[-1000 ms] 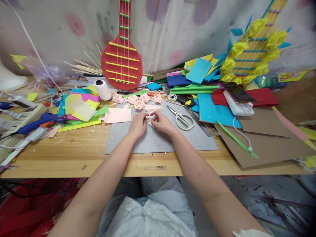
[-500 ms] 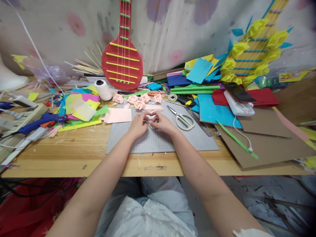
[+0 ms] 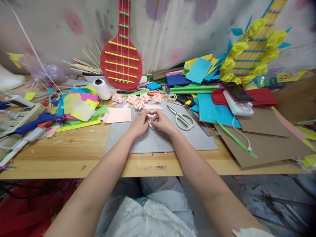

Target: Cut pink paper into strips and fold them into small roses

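Note:
Over the grey cutting mat, my left hand and my right hand meet with bent fingers. Between them is a small pale pink paper piece, pinched at the fingertips and mostly hidden by the fingers. Just beyond lie several pale pink paper flowers and a loose pale pink strip. To the left of my left hand a pale pink paper sheet overlaps the mat's edge. Scissors with pale handles rest to the right of my right hand.
A red paper lute leans at the back, and a yellow one with paper flowers stands back right. A thread spool, coloured scraps and a blue glue gun lie left. Cardboard and a metal ruler lie right.
The fingers of both hands have shifted slightly around the paper piece, and a little more of it shows between them. The view has moved very slightly.

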Action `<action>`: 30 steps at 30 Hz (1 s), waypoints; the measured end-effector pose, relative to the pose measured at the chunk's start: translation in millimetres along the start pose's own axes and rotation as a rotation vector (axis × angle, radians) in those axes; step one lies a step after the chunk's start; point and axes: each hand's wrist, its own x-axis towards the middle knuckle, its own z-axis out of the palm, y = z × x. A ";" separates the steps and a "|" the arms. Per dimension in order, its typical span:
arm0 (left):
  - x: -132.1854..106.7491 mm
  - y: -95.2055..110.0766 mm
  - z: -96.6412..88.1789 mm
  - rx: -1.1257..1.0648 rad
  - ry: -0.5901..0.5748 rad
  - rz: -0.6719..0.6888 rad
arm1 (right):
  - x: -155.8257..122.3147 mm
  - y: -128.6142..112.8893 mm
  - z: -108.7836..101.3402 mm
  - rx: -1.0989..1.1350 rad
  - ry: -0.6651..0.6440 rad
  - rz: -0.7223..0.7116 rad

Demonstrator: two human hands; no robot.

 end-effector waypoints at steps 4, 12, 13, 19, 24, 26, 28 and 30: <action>-3.6 0.8 -0.4 -0.009 0.032 0.043 | 0.3 0.1 0.1 -0.023 0.015 0.006; -16.3 6.3 -0.7 -0.024 0.106 0.042 | 4.4 3.4 1.5 -0.133 0.061 0.022; -17.0 6.4 -0.1 -0.013 0.106 0.046 | 4.5 3.2 1.7 -0.138 0.067 0.026; -17.0 4.7 1.8 0.028 0.100 0.062 | 5.0 2.1 3.1 -0.159 0.087 0.035; -17.1 6.3 0.9 0.016 0.094 0.047 | 6.8 5.6 3.5 -0.142 0.075 0.019; -17.3 7.4 0.5 0.018 0.092 0.036 | 7.3 6.2 3.6 -0.131 0.069 0.019; -17.4 8.2 0.2 0.031 0.085 0.040 | 7.4 5.8 3.7 -0.132 0.068 0.022; -17.5 8.4 0.1 0.045 0.075 0.047 | 7.2 5.1 3.9 -0.141 0.073 0.022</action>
